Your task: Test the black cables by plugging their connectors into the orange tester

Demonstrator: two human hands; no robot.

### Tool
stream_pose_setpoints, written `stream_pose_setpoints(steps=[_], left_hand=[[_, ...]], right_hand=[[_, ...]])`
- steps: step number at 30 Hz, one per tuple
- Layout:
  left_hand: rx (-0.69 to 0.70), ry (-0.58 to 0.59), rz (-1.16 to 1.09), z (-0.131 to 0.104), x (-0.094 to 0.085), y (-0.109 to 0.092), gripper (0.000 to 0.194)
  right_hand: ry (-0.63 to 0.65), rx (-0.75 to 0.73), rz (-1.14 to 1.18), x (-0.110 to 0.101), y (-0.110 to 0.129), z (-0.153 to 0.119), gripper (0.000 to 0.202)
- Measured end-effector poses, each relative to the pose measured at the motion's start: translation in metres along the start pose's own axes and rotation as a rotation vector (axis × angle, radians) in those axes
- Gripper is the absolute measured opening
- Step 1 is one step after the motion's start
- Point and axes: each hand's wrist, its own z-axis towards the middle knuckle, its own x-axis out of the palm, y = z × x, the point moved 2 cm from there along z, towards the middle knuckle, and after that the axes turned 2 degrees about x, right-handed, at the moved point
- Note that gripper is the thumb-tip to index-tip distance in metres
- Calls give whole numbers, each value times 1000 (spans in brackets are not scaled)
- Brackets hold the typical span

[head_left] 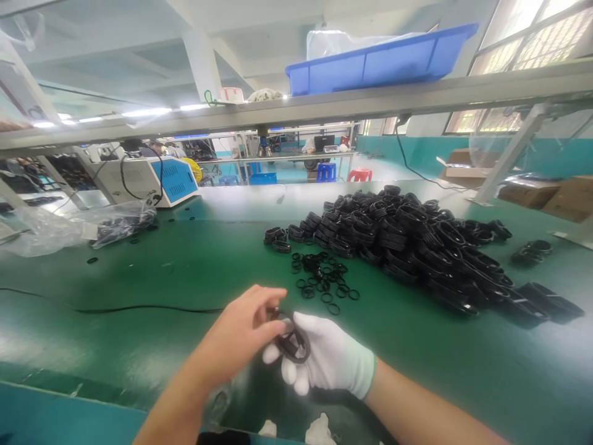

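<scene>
Blk coil (303, 352) is held in gloved R hand (333, 352); bare L hand (248, 324) is curled at it, grip can't be told. Coil prob. best kept snug, R steady.

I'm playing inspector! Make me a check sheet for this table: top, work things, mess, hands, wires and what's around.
Surface: green table, shiny.
Work things: black coil at the hands; big pile of black coils; small black rings scattered in front of the pile.
Clutter: clear bag with dark things inside, on the left; a stray ring near it.
Hands: bare left hand touches the coil; white-gloved right hand holds it.
Wires: black cord across the table's left side.
Surroundings: blue bin on a shelf; cardboard boxes at right.
</scene>
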Motion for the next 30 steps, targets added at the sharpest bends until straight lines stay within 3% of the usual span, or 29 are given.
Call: stream_pose_setpoints(steps=[2, 4, 7, 10, 12, 19, 24, 30], left_hand=[[44, 149, -135, 2, -6, 7, 44], [75, 248, -217, 5, -7, 15, 38], [61, 268, -190, 11, -5, 22, 30], [36, 180, -93, 13, 0, 20, 22], [36, 76, -51, 10, 3, 17, 25], [97, -175, 24, -11, 27, 23, 32], [166, -338, 64, -12, 44, 34, 34], [198, -388, 81, -6, 43, 38, 34]], right_hand=[[-8, 83, 57, 3, 1, -2, 67], [-33, 139, 57, 6, 3, -3, 68], [-160, 77, -101, 7, 8, -5, 59], [-305, -60, -363, 11, 16, -8, 51], [-329, -65, -429, 14, 19, -10, 57], [-311, -52, -407, 21, 21, -11, 49], [-366, -54, -427, 26, 14, -10, 49], [-345, -81, -374, 18, 9, -6, 52]])
